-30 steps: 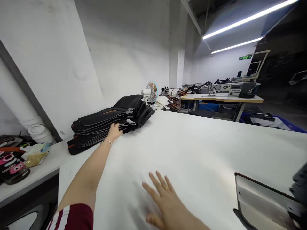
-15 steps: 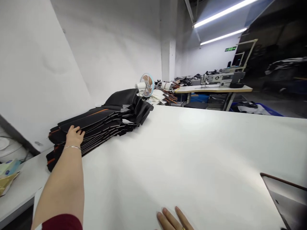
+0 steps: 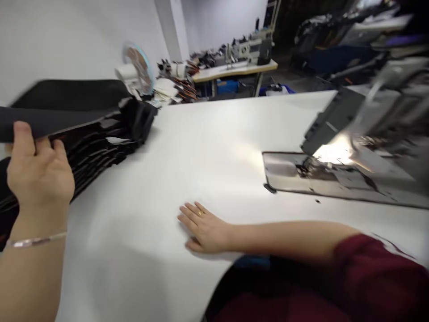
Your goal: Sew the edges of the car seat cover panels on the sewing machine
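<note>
A person seated or standing at a broad white tabletop (image 3: 187,165) is seen from their own eyes, with both bare hands in view. At the left, the left hand (image 3: 42,170) pinches the near edge of a dark panel (image 3: 70,120), its thumb laid over the panel's face and the other fingers curled at the edge. That panel is part of a stack of black panels (image 3: 97,152) at the left of the tabletop, layered unevenly, with pale edges showing between the sheets. A thin, shiny bracelet (image 3: 38,240) circles the left wrist.

Near the middle, the right hand (image 3: 206,229) lies palm down on the white surface, fingers slightly spread, well apart from the stack; a gold-coloured ring (image 3: 200,213) is on one finger. The right arm comes in from the right, from a maroon sleeve (image 3: 375,277).

Beyond that arm, at the right, is a sewing machine (image 3: 345,120), blurred, its lamp lighting a metal bed plate (image 3: 288,184) set into the tabletop. Behind the stack is a fan (image 3: 140,67); farther back, another sewing machine (image 3: 253,51) sits on a wood-edged table (image 3: 234,70).
</note>
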A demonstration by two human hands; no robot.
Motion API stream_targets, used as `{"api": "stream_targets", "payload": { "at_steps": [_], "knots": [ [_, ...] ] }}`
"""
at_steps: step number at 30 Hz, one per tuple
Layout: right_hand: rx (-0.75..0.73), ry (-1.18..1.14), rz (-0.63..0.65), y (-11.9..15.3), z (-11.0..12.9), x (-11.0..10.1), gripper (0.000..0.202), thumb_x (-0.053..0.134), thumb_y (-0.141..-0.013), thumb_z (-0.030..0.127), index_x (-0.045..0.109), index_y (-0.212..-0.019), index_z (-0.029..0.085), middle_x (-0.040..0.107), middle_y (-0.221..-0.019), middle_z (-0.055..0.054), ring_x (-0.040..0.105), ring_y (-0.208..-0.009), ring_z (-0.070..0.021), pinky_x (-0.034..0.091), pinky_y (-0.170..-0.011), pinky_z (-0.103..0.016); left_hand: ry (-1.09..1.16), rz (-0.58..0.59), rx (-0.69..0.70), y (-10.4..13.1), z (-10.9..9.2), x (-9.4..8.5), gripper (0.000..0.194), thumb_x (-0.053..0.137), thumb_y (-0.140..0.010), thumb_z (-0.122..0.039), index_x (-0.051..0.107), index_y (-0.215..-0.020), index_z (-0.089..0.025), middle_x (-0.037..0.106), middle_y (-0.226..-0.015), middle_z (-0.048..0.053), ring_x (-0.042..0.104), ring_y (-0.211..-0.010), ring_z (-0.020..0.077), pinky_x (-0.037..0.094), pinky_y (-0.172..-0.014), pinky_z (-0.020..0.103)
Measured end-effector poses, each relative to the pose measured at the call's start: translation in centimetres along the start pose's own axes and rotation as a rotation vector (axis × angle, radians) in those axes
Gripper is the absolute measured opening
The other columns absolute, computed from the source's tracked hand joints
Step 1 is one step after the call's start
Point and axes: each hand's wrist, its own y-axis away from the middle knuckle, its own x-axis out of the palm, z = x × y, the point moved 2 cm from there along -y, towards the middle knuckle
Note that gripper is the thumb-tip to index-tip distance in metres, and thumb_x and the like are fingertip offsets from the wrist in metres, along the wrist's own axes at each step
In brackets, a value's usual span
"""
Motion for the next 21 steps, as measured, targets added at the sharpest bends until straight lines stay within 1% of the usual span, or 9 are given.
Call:
{"api": "stream_targets", "payload": {
  "at_steps": [3,5,7,10,13,15,17,19,21],
  "knots": [
    [0.068,-0.025,-0.061,0.4,-0.7,-0.1,0.073,0.057,-0.091,0.030,0.025,-0.151,0.003,0.018,-0.159,-0.023,0.014,-0.149,-0.0334,0.018,-0.123,-0.049,0.119,0.113,-0.193,9.9,-1.7,4.8,0.067,0.075,-0.071,-0.056,0.047,-0.131,-0.047,0.031,-0.154,-0.017,0.024,-0.146,0.0129,0.014,-0.124,0.044],
    [0.163,-0.042,-0.102,0.7,-1.2,-0.8,0.079,0.058,-0.090,0.030,0.018,-0.152,0.003,0.012,-0.160,-0.021,0.010,-0.150,-0.0326,0.018,-0.123,-0.047,0.120,0.155,-0.313,16.3,-1.7,6.7,0.095,0.088,-0.055,-0.045,0.043,-0.139,-0.045,0.034,-0.155,-0.010,0.026,-0.146,0.0198,0.015,-0.124,0.043],
    [0.233,-0.028,-0.131,1.2,-1.5,-1.4,0.084,0.058,-0.091,0.031,0.010,-0.154,0.004,0.005,-0.162,-0.019,0.004,-0.151,-0.0328,0.017,-0.123,-0.046,0.082,0.179,-0.463,21.5,-1.0,7.7,0.104,0.085,-0.059,-0.043,0.032,-0.148,-0.039,0.041,-0.152,-0.002,0.026,-0.147,0.0229,0.014,-0.124,0.043],
    [0.201,0.061,-0.166,1.9,-1.4,-1.6,0.087,0.057,-0.091,0.030,0.002,-0.155,0.009,-0.002,-0.163,-0.015,-0.002,-0.151,-0.0311,0.015,-0.123,-0.048,-0.046,0.212,-0.627,26.8,-1.0,8.3,0.100,0.075,-0.069,-0.049,0.023,-0.153,-0.033,0.034,-0.156,0.003,0.023,-0.148,0.0254,0.014,-0.124,0.043],
    [0.093,0.145,-0.205,2.4,-1.2,-1.3,0.086,0.056,-0.090,0.025,0.003,-0.156,0.012,0.000,-0.164,-0.012,-0.004,-0.151,-0.0295,0.012,-0.123,-0.050,-0.145,0.287,-0.613,29.9,-3.8,8.2,0.087,0.064,-0.078,-0.055,0.024,-0.153,-0.035,0.028,-0.159,0.001,0.025,-0.147,0.0279,0.019,-0.124,0.045],
    [0.018,0.179,-0.239,2.5,-1.2,-1.0,0.086,0.058,-0.089,0.025,0.006,-0.156,0.012,0.003,-0.163,-0.013,-0.003,-0.151,-0.0301,0.010,-0.123,-0.052,-0.176,0.506,-0.548,31.7,-6.9,8.2,0.082,0.059,-0.083,-0.057,0.019,-0.153,-0.041,0.028,-0.159,-0.001,0.030,-0.145,0.0290,0.028,-0.121,0.048],
    [-0.087,0.206,-0.279,2.6,-1.1,-0.8,0.084,0.060,-0.088,0.027,0.012,-0.156,0.013,0.006,-0.163,-0.013,-0.003,-0.151,-0.0308,0.009,-0.123,-0.053,-0.184,0.943,-0.440,33.7,-10.5,8.3,0.084,0.061,-0.081,-0.060,0.018,-0.151,-0.046,0.035,-0.156,-0.002,0.036,-0.142,0.0300,0.042,-0.113,0.049],
    [-0.201,0.230,-0.317,2.8,-0.9,-0.8,0.069,0.057,-0.092,0.028,0.026,-0.153,0.018,0.011,-0.163,-0.010,-0.001,-0.151,-0.0295,0.008,-0.122,-0.053,-0.188,1.262,-0.332,35.4,-13.9,8.0,0.083,0.064,-0.078,-0.063,0.025,-0.150,-0.047,0.044,-0.150,0.001,0.042,-0.137,0.0312,0.050,-0.105,0.051],
    [-0.340,0.252,-0.277,3.0,-0.5,-0.9,0.042,0.048,-0.096,0.023,0.049,-0.138,0.022,0.027,-0.159,-0.007,0.008,-0.151,-0.0270,0.011,-0.122,-0.051,-0.203,1.321,-0.278,35.5,-16.2,7.4,0.076,0.063,-0.079,-0.064,0.036,-0.147,-0.042,0.051,-0.144,0.005,0.048,-0.133,0.0304,0.051,-0.101,0.050]
  ]
}}
